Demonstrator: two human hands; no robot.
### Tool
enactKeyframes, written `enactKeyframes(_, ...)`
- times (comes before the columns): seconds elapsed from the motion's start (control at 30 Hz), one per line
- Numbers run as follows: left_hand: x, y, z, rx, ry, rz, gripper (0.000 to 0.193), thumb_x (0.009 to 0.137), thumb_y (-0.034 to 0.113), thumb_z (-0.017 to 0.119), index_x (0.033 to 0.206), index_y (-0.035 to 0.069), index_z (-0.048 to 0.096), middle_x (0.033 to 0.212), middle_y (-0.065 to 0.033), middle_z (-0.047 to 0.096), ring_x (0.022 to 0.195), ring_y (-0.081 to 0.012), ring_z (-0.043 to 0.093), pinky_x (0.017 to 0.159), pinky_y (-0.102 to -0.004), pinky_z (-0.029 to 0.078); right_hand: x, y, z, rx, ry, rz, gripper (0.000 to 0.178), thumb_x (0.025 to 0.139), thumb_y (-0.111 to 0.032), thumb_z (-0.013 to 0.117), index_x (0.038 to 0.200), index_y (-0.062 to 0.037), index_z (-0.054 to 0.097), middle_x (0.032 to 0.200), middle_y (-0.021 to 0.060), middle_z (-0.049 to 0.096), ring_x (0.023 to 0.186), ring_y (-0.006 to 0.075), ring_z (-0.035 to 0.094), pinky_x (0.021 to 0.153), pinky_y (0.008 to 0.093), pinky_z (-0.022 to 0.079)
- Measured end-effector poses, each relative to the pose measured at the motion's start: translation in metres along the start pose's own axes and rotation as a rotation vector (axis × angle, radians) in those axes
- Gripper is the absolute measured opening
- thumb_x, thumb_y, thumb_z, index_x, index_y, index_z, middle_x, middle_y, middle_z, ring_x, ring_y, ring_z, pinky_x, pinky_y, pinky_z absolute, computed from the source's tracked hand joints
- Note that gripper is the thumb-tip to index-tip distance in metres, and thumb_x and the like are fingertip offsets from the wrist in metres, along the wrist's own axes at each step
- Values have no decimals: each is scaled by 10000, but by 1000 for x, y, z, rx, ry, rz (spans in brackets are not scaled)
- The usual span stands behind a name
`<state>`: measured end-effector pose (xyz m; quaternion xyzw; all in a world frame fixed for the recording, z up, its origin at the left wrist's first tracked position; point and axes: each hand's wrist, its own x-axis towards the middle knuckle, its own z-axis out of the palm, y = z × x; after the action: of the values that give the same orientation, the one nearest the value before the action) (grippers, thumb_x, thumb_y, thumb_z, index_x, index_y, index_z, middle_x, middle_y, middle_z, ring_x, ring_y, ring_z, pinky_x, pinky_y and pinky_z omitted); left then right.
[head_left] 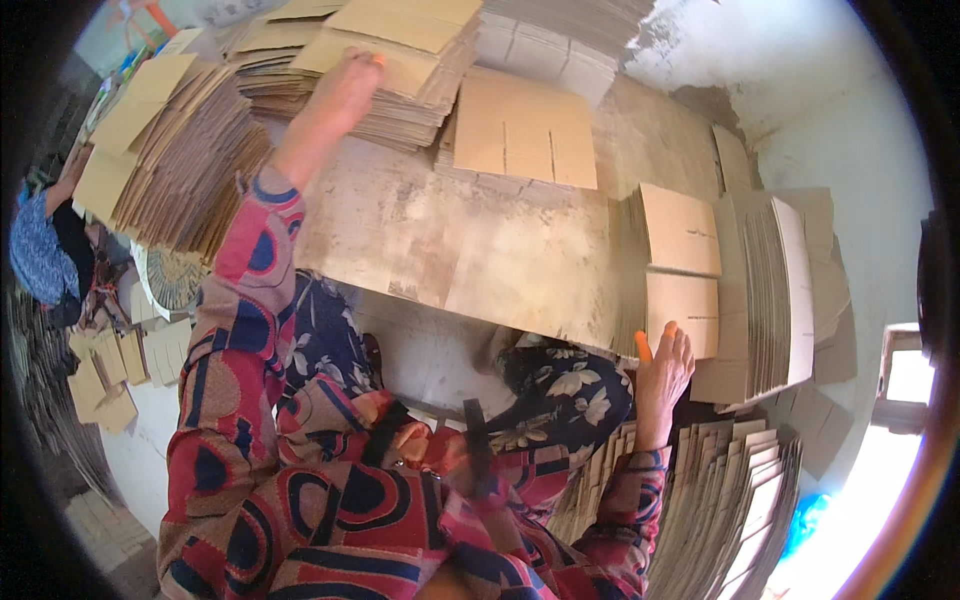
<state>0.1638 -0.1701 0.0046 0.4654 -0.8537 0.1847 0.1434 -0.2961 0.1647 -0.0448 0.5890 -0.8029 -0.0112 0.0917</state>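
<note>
While our left hand (350, 92), grip unclear, touches the far cardboard stack (412, 72), our right hand (664, 374) splays on the right stack (684, 300); plenty remains piled.

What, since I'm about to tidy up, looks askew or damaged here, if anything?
The cardboard stack left of the left hand stands out: its sheets lean and fan unevenly. The table is blotchy, and the wall has dark, patchy stains, so both look worn. I see no spill.
</note>
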Motion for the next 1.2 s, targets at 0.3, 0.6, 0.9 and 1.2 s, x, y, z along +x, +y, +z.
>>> enactKeyframes(0.3, -10, 107, -9, -266, -65, -80, 404, 843, 184, 658, 1188, -7, 569, 1163, -186, 605, 1077, -327, 532, 873, -410, 465, 7, 17, 28, 38, -166, 144, 816, 881, -519, 598, 1274, 173, 417, 1258, 367, 487, 1200, 467, 484, 958, 466, 475)
enactKeyframes(0.6, 24, 219, 66, -161, -108, 158, 480, 885, 344, 612, 1122, -73, 584, 1074, -165, 628, 1054, -280, 539, 839, -419, 437, 6, 23, 55, -318, -28, -248, 484, 968, -290, 522, 1097, 176, 542, 979, 324, 607, 932, 422, 635, 738, 408, 566)
enactKeyframes(0.9, 35, 190, 75, -256, 179, 229, 149, 848, 176, 648, 833, 32, 616, 777, -94, 614, 813, -261, 598, 678, -392, 473, 21, 31, 22, 214, -29, -265, 247, 924, -236, 605, 828, -18, 540, 740, 184, 619, 682, 358, 643, 587, 436, 517)
enactKeyframes(1.2, 68, 187, 25, -331, 276, 160, 76, 793, 125, 651, 742, 72, 631, 706, -140, 626, 733, -311, 624, 649, -445, 503, 26, 36, 24, 288, -20, -168, 210, 853, -181, 665, 811, -13, 546, 782, 227, 631, 731, 390, 642, 643, 484, 505)
